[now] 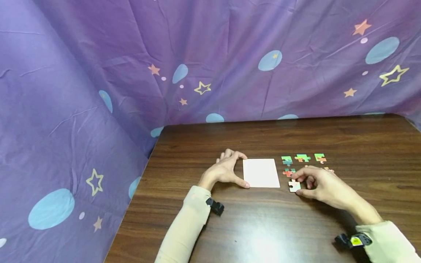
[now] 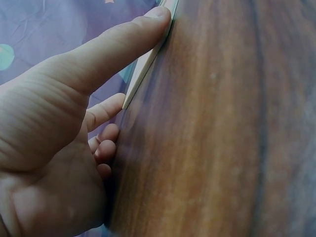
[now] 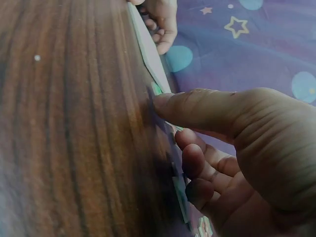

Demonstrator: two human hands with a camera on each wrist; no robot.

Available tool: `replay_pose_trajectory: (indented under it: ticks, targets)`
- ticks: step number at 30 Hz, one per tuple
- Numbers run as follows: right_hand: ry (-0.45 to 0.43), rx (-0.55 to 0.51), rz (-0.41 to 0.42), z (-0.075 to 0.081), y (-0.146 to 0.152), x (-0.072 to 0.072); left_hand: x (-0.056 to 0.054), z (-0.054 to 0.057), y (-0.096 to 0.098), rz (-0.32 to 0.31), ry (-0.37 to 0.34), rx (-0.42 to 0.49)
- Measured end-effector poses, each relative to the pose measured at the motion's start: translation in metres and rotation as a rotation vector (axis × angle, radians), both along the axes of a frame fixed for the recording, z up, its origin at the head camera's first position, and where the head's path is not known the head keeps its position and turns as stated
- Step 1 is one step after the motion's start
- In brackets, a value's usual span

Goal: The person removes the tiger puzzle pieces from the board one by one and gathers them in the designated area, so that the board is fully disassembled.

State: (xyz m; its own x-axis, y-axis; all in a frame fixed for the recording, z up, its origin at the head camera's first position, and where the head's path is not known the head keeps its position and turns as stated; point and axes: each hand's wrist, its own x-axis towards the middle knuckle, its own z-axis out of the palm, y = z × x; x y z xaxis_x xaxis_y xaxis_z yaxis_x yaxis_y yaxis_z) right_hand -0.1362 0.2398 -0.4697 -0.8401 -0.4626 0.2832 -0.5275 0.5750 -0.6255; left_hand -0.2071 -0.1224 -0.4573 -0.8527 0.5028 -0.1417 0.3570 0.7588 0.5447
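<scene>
A blank white card (image 1: 261, 172) lies flat on the dark wooden table (image 1: 263, 226). My left hand (image 1: 243, 171) rests beside its left edge, with the thumb at the near corner and the forefinger at the far corner. In the left wrist view the thumb (image 2: 118, 47) lies straight along the card's edge (image 2: 141, 73). My right hand (image 1: 296, 185) pinches a white, face-down puzzle piece (image 1: 294, 187) between thumb and forefinger, just right of the card. Its thumb (image 3: 197, 108) touches the table and the other fingers are curled.
Several coloured puzzle pieces lie right of the card: one green and blue (image 1: 287, 160), one green and orange (image 1: 302, 157), another (image 1: 320, 157), and a red one (image 1: 289, 172). Purple star-patterned cloth (image 1: 98, 109) closes off the left and back.
</scene>
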Motion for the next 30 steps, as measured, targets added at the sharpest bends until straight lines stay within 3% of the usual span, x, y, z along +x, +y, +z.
replay_pose_trajectory:
  ticks: [7, 30]
  targets:
    - [-0.011, 0.063, -0.039, 0.0005, -0.0014, 0.0000, -0.0001, 0.0008, -0.0004, -0.004, -0.004, 0.011]
    - [0.005, 0.087, -0.037, 0.0001, -0.0017, 0.0008, -0.0004, -0.0024, 0.0009, 0.001, 0.014, -0.001]
